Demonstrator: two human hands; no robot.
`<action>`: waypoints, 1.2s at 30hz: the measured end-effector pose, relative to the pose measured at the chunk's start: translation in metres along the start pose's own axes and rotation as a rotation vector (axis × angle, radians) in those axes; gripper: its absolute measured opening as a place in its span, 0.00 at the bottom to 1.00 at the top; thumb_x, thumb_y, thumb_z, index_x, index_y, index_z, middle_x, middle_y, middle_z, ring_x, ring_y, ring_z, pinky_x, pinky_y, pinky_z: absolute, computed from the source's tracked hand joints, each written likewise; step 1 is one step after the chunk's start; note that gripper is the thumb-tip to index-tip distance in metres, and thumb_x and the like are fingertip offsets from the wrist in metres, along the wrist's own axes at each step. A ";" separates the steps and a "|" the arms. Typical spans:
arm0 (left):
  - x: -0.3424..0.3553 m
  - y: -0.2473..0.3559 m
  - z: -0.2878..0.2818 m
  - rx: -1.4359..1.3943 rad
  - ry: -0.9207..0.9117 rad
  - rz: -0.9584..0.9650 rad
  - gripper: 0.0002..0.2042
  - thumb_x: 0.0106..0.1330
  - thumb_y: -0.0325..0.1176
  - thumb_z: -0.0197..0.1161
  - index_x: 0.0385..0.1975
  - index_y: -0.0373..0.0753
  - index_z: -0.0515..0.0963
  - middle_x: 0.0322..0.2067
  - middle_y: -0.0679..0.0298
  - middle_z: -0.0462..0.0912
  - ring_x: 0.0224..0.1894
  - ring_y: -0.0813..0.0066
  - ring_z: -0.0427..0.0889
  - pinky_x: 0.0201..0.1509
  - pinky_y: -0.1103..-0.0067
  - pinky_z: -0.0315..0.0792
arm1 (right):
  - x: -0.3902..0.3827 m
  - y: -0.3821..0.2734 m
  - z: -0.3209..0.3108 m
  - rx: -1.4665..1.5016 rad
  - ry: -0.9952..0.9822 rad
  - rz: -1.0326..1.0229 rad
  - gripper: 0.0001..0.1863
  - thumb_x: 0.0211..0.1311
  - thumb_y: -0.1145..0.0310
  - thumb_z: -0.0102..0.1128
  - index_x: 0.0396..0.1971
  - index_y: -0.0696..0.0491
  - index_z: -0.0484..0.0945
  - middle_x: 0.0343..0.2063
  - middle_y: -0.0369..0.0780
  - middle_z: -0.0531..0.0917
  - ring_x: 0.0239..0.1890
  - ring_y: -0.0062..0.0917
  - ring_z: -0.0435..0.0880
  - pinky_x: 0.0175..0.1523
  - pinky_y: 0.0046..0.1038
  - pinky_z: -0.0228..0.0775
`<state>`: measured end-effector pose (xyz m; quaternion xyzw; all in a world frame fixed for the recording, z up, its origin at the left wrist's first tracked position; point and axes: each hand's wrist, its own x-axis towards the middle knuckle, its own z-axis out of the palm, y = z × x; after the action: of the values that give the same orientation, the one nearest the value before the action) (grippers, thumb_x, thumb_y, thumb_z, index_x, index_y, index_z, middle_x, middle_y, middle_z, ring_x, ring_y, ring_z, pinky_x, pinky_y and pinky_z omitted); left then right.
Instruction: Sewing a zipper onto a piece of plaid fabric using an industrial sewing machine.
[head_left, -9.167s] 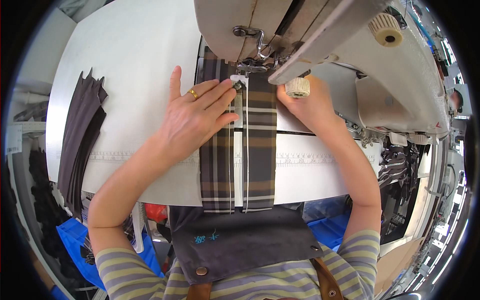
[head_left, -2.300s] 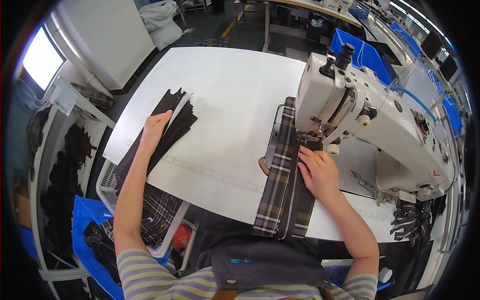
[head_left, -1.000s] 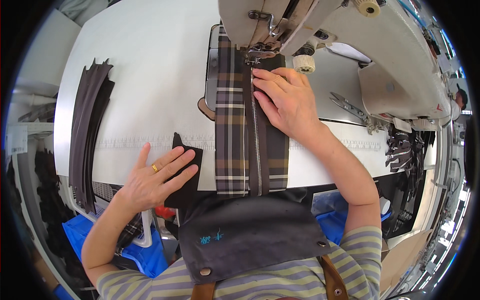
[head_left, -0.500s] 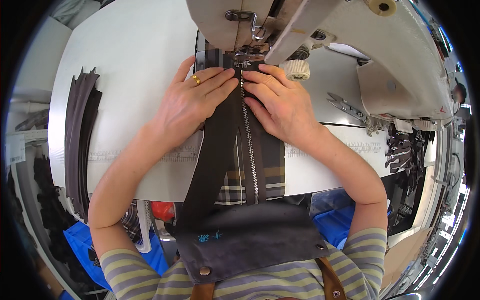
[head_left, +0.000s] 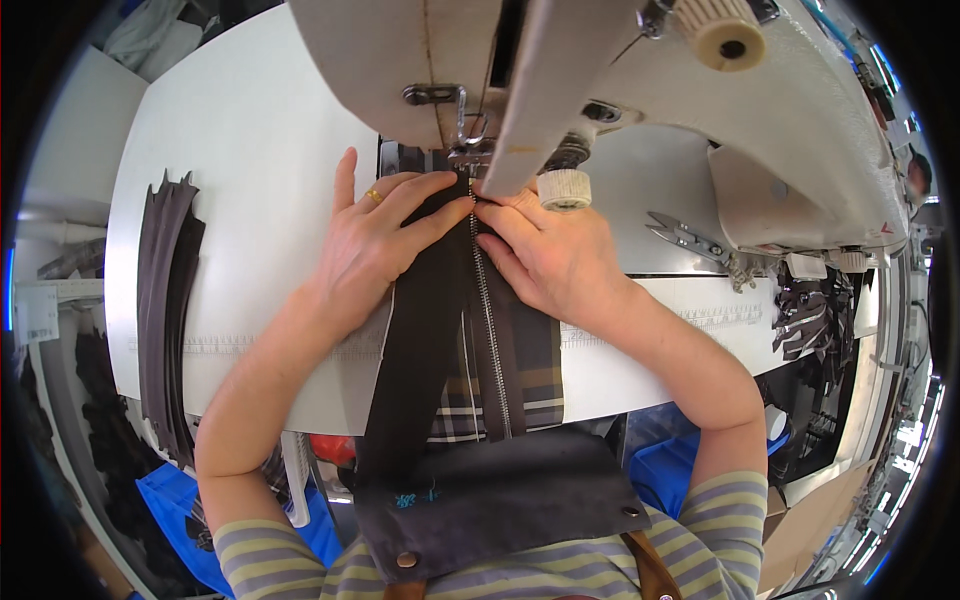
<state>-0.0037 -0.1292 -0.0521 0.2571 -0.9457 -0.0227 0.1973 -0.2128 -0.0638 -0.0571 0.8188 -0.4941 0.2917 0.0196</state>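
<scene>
1. Sewing workshop seen from above: white desk (head_left: 250, 130) carrying a pale industrial sewing machine (head_left: 640, 110), blue bins below at the lower edge, dark garments hanging at far left and right

2. At the middle, a plaid fabric strip (head_left: 535, 375) running from the machine toward the body, with a dark zipper tape (head_left: 490, 340) laid along it, metal teeth facing up, and a dark fabric strip (head_left: 415, 350) beside it on the left

3. Left hand (head_left: 375, 245) flat and spread on the dark strip, index finger stretched toward the presser foot (head_left: 470, 155), pressing rather than pinching

4. Right hand (head_left: 550, 255) flat on the right side of the zipper, fingertips close to the left hand's at the top of the teeth, just in front of the foot

5. Judged stage: layers aligned and held at the needle, top end only just at the foot; no stitching visible along the zipper, so nearly the whole length looks left to sew

6. Stack of more dark strips (head_left: 165, 310) at the left desk edge, apparently awaiting; snips (head_left: 685, 235) lying right of the machine, untouched
</scene>
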 end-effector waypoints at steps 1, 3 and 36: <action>0.000 0.000 0.000 0.003 0.003 0.005 0.21 0.56 0.26 0.57 0.51 0.48 0.79 0.53 0.67 0.76 0.54 0.68 0.76 0.68 0.44 0.45 | 0.000 0.000 0.000 -0.014 -0.001 -0.010 0.14 0.49 0.68 0.68 0.36 0.54 0.78 0.37 0.39 0.80 0.47 0.34 0.78 0.50 0.33 0.73; 0.000 -0.001 -0.001 -0.017 0.007 -0.034 0.21 0.56 0.26 0.56 0.51 0.49 0.79 0.54 0.68 0.75 0.54 0.69 0.75 0.68 0.44 0.44 | 0.001 0.000 0.000 0.001 0.016 -0.016 0.14 0.48 0.68 0.68 0.36 0.55 0.78 0.37 0.39 0.80 0.47 0.34 0.78 0.50 0.33 0.73; 0.003 0.004 -0.006 -0.074 -0.040 -0.046 0.23 0.55 0.31 0.61 0.55 0.51 0.77 0.55 0.68 0.75 0.55 0.67 0.76 0.67 0.41 0.44 | 0.001 0.002 0.001 0.012 0.036 -0.040 0.12 0.48 0.69 0.67 0.33 0.56 0.77 0.37 0.39 0.79 0.46 0.34 0.78 0.49 0.32 0.73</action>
<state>-0.0052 -0.1270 -0.0447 0.2707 -0.9418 -0.0673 0.1875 -0.2141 -0.0655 -0.0578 0.8232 -0.4756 0.3088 0.0294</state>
